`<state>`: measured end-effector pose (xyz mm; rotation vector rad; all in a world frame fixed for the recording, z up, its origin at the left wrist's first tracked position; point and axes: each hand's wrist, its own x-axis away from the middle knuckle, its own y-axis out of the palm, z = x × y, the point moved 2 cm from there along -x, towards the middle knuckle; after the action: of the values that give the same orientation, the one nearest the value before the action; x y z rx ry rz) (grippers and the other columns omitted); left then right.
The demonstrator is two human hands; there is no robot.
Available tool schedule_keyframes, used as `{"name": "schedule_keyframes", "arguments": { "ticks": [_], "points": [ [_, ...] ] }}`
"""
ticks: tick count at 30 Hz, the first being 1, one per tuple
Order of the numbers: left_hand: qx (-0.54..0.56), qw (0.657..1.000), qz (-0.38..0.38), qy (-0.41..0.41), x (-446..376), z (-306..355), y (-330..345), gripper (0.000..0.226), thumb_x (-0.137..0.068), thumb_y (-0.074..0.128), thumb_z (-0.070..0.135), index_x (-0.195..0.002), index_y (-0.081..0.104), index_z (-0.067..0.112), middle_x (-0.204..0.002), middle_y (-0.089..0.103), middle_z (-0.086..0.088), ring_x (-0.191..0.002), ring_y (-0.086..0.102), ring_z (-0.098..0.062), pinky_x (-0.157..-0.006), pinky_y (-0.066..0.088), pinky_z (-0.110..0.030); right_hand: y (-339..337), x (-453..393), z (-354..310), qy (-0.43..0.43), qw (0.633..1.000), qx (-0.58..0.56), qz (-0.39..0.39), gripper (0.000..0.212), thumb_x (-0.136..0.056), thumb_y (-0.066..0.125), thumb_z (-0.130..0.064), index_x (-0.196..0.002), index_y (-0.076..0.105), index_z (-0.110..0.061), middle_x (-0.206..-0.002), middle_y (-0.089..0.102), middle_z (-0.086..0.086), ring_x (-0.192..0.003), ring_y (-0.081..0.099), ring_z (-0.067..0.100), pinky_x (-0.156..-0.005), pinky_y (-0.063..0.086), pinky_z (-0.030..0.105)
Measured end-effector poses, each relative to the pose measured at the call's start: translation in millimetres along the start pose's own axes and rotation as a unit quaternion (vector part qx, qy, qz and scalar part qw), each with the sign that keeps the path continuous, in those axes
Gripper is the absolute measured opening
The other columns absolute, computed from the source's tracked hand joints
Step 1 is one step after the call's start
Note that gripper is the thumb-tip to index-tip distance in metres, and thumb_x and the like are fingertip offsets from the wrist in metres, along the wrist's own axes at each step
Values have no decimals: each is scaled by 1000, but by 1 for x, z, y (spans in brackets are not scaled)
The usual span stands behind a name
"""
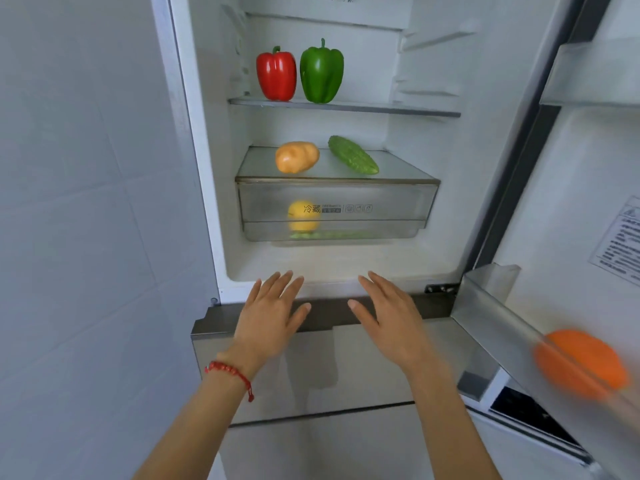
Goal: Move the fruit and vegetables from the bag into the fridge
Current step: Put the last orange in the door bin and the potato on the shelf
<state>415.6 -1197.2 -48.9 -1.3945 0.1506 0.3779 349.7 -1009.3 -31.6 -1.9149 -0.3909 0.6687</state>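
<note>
The fridge (346,268) stands open in front of me. A red pepper (276,75) and a green pepper (322,72) stand upright on the upper glass shelf (398,109). On the lid of the clear drawer (381,206) lie a potato (297,156) and a bumpy green gourd (352,155). Inside the drawer a yellow fruit (304,217) shows through the front, with something green under it. An orange fruit (581,362) sits in the door bin (498,306) at the right. My left hand (272,315) and my right hand (391,318) hover empty, fingers straight, before the fridge's lower edge. No bag is in view.
The open fridge door (571,209) with its label fills the right side. A white tiled wall (86,220) runs along the left. Below my hands is the closed grey lower compartment (329,372). The shelf space to the right of the peppers holds nothing.
</note>
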Motion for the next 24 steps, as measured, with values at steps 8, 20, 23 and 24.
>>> {"name": "schedule_keyframes", "arguments": {
  "ticks": [8, 20, 23, 24],
  "points": [
    [20, 999, -15, 28, 78, 8, -9, 81, -76, 1, 60, -144, 23, 21, -153, 21, -1, -142, 12, -18, -112, -4, -31, 1, 86, -24, 31, 999, 20, -25, 65, -88, 18, -54, -144, 22, -22, -155, 18, -2, -141, 16, 15, -113, 14, 32],
    [30, 996, -55, 62, 154, 73, 1, 86, -73, -8, 60, -145, 17, 20, -154, 16, -2, -142, 8, -17, -112, -5, -32, -13, 202, -4, 81, 996, 17, -40, 75, -83, 11, -62, -143, 26, -19, -153, 22, 0, -140, 19, 16, -113, 15, 31],
    [28, 996, -46, 70, 170, 98, 10, 91, -76, -11, 68, -142, 27, 18, -151, 27, -5, -141, 19, -21, -111, -1, -33, -17, 231, 13, 85, 996, 16, -31, 85, -76, 4, -66, -143, 28, -19, -152, 25, 0, -140, 20, 15, -114, 15, 30],
    [30, 996, -42, 71, 176, 108, 13, 91, -78, -11, 68, -141, 31, 17, -149, 31, -6, -139, 22, -23, -111, 1, -34, -19, 241, 19, 86, 996, 12, -29, 88, -75, 3, -70, -142, 29, -20, -152, 27, 0, -140, 21, 15, -114, 15, 30]
  ]
}}
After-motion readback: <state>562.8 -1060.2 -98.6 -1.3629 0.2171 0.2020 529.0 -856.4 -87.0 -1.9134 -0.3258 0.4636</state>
